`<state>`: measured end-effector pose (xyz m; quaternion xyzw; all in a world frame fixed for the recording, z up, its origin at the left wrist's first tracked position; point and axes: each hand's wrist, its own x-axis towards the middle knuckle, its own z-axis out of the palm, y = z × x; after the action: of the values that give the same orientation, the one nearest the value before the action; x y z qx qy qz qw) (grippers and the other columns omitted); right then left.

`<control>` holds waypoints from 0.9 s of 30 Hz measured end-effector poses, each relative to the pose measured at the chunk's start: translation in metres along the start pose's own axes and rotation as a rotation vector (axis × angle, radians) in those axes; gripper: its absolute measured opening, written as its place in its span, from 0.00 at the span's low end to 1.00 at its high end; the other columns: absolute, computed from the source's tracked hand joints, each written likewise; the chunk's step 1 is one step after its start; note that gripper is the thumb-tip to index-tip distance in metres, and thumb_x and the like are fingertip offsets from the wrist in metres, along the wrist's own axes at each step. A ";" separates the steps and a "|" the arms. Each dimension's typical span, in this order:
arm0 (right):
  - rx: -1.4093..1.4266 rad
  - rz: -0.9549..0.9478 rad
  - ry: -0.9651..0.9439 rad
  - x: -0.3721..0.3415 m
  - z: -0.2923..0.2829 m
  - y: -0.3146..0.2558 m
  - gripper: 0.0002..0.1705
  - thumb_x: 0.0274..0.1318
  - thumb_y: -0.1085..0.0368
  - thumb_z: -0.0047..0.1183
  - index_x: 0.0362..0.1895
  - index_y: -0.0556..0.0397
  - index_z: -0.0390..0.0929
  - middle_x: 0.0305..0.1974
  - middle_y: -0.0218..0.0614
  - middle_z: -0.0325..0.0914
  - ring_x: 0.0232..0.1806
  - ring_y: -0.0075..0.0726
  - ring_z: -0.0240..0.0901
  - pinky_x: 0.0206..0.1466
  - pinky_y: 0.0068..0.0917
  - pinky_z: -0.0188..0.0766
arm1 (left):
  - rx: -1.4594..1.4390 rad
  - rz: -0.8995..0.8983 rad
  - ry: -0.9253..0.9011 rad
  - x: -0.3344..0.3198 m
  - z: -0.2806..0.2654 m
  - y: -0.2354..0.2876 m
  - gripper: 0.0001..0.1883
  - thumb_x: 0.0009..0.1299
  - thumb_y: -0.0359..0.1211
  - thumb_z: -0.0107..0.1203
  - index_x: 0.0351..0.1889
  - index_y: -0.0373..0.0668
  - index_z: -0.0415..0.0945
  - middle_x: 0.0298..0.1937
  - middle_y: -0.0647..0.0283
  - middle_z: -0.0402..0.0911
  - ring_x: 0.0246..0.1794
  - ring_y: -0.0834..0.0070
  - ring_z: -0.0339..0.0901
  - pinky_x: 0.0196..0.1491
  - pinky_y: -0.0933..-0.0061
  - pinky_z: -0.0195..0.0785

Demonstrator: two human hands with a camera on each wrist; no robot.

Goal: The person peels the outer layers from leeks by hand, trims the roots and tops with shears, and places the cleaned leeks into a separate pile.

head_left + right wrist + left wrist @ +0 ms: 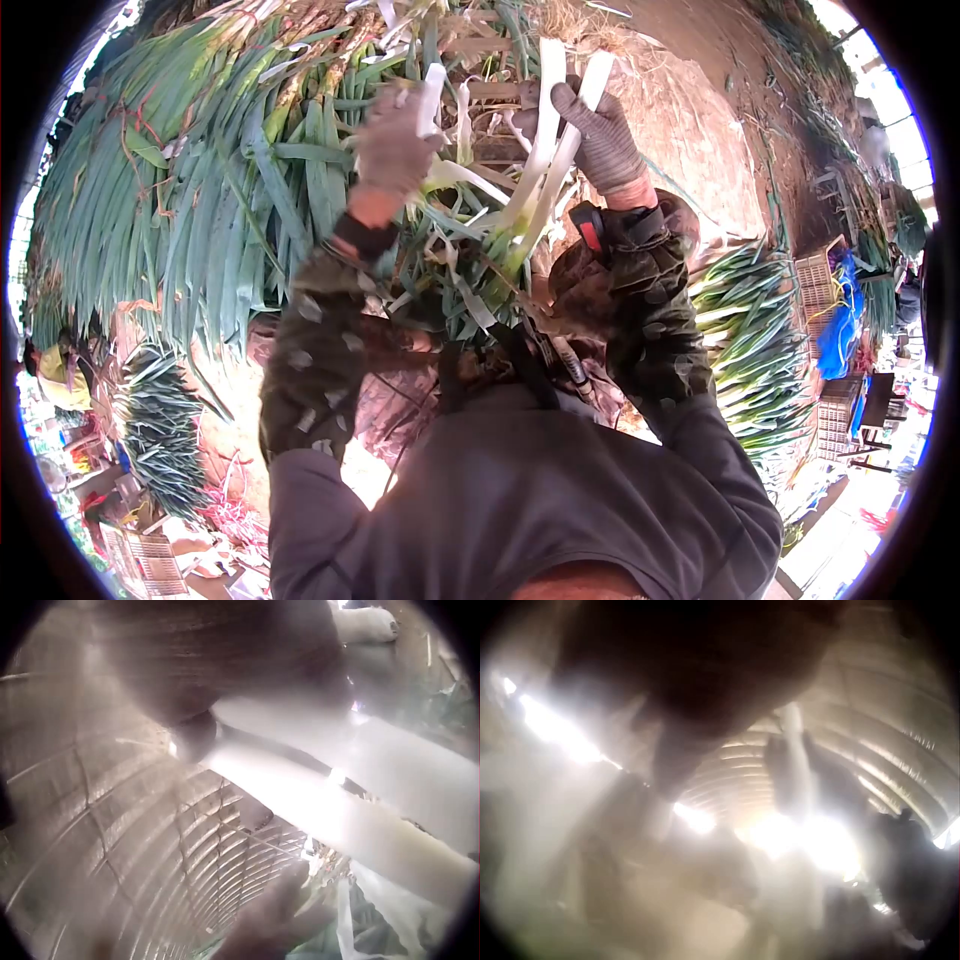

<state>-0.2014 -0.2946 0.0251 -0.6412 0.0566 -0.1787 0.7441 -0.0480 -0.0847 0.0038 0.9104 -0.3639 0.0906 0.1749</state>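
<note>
My gloved right hand (605, 140) grips two leeks (545, 150) near their white ends, the thumb lying over one of them. Their green parts slant down toward my lap. In the right wrist view the two white shanks (322, 802) lie side by side beneath the dark hand. My gloved left hand (393, 145), blurred, holds a short white leek shank (432, 98) that sticks up beside its thumb. The left wrist view is hazy, with dark fingers (682, 742) across its top. Loose leek leaves (460, 250) hang between the hands.
A large pile of leeks (190, 200) spreads to the left and ahead. More leeks lie in a row (755, 350) at the right and in a bundle (160, 425) at lower left. Crates (820, 290) and a blue plastic sheet (842, 325) stand at far right.
</note>
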 end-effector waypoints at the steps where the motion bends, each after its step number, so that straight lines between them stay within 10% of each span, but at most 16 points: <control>1: -0.021 -0.008 0.012 0.003 -0.001 0.001 0.20 0.64 0.57 0.57 0.51 0.62 0.78 0.41 0.43 0.84 0.40 0.35 0.84 0.39 0.26 0.82 | -0.290 0.179 0.111 -0.006 0.011 0.010 0.34 0.59 0.43 0.69 0.64 0.49 0.71 0.64 0.56 0.73 0.65 0.63 0.70 0.65 0.63 0.65; 3: 0.057 -0.032 -0.008 -0.004 0.026 -0.019 0.21 0.65 0.57 0.57 0.51 0.61 0.77 0.40 0.42 0.84 0.40 0.34 0.84 0.40 0.27 0.82 | -1.065 0.320 -0.222 -0.023 0.027 0.034 0.23 0.59 0.36 0.69 0.51 0.41 0.79 0.50 0.53 0.82 0.48 0.65 0.81 0.54 0.68 0.73; 7: -0.074 -0.046 -0.055 -0.001 0.032 -0.028 0.23 0.65 0.57 0.56 0.55 0.61 0.75 0.42 0.41 0.83 0.42 0.35 0.83 0.43 0.29 0.83 | -0.953 0.175 -0.180 -0.036 0.047 0.068 0.16 0.64 0.32 0.64 0.47 0.36 0.78 0.39 0.60 0.82 0.35 0.74 0.79 0.41 0.70 0.74; 10: -0.082 -0.054 -0.066 -0.003 0.034 -0.037 0.20 0.64 0.58 0.58 0.54 0.57 0.76 0.39 0.36 0.83 0.40 0.28 0.82 0.41 0.25 0.81 | -1.418 0.170 -0.239 -0.038 0.040 0.073 0.14 0.70 0.31 0.59 0.51 0.36 0.76 0.33 0.65 0.80 0.34 0.79 0.76 0.40 0.74 0.71; 18: 0.010 -0.239 0.005 0.012 0.047 -0.055 0.17 0.62 0.62 0.59 0.52 0.55 0.80 0.38 0.37 0.85 0.31 0.27 0.82 0.33 0.20 0.78 | -1.481 0.099 -0.337 -0.027 0.029 0.078 0.16 0.68 0.36 0.63 0.49 0.36 0.78 0.31 0.65 0.82 0.27 0.79 0.77 0.32 0.78 0.73; 21: -0.009 -0.256 0.060 0.019 0.047 -0.101 0.05 0.58 0.65 0.59 0.33 0.50 0.77 0.23 0.29 0.75 0.23 0.29 0.72 0.28 0.24 0.71 | -1.188 0.157 -0.333 -0.024 0.048 0.064 0.18 0.64 0.37 0.65 0.47 0.37 0.77 0.34 0.64 0.82 0.29 0.79 0.75 0.34 0.73 0.71; 25: 0.081 -0.429 -0.066 0.043 0.020 -0.149 0.06 0.62 0.65 0.58 0.37 0.55 0.79 0.20 0.32 0.76 0.14 0.28 0.70 0.14 0.25 0.66 | -0.868 0.115 -0.410 -0.058 0.112 0.020 0.23 0.62 0.36 0.60 0.55 0.43 0.73 0.41 0.55 0.82 0.40 0.62 0.80 0.46 0.64 0.72; 27: -0.185 -0.422 0.182 0.057 0.020 -0.156 0.06 0.63 0.65 0.57 0.35 0.55 0.80 0.20 0.31 0.77 0.15 0.26 0.71 0.16 0.23 0.66 | -0.890 0.120 -0.252 -0.065 0.095 0.014 0.22 0.59 0.34 0.61 0.54 0.45 0.74 0.42 0.53 0.81 0.42 0.57 0.81 0.49 0.61 0.71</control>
<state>-0.1727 -0.3132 0.1884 -0.6855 0.0044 -0.3812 0.6203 -0.1011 -0.0894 -0.0996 0.7281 -0.4377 -0.1756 0.4974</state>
